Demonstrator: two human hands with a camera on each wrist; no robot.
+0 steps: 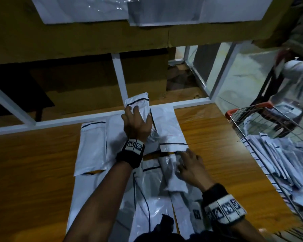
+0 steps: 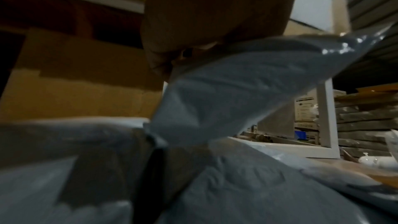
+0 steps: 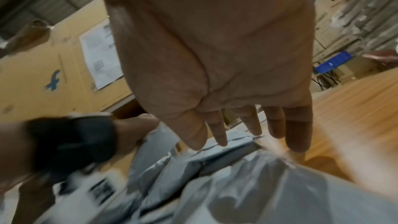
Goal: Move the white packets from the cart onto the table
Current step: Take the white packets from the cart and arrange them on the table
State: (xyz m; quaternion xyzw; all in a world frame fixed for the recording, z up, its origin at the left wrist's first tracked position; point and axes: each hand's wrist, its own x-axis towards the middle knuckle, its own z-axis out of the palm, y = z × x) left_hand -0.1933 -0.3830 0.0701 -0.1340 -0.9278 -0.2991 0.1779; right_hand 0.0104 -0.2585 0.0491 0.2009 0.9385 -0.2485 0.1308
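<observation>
- Step in hand, by my read: placing. Left hand (image 1: 136, 123) grips one white packet (image 1: 141, 109), fingers curled round it, lifted over the far edge of the counter (image 1: 215, 137) and not yet laid flat.
- Left wrist view agrees: that packet (image 2: 226, 94) hangs from the curled fingers above the ones lying below.
- Right hand (image 1: 191, 167) is spread, fingers straight, holding nothing, just over a crumpled packet (image 1: 171, 173) near the middle of the counter. Touching or hovering: cannot tell, the wrist view is blurred.
- Packets on counter (image 1: 93, 145): several lie flat, overlapping, in a loose patch from the far edge back toward the person.
- Packets in cart (image 1: 278, 159): a big pile remains, so the task looks far from done.
- Next move calls for: set the held packet on a free patch, let go, then reach right to the cart (image 1: 262, 123).
- In the way: the wire rim of the cart just beside the right edge of the counter; the reach has to clear it.
- Risk: glossy overlapping packets may slide; the held one overhangs the far edge.
- Around: cardboard boxes (image 1: 77, 42) behind the counter, a white frame rail (image 1: 101, 116) along the far edge, another person (image 1: 297, 49) at top right.
</observation>
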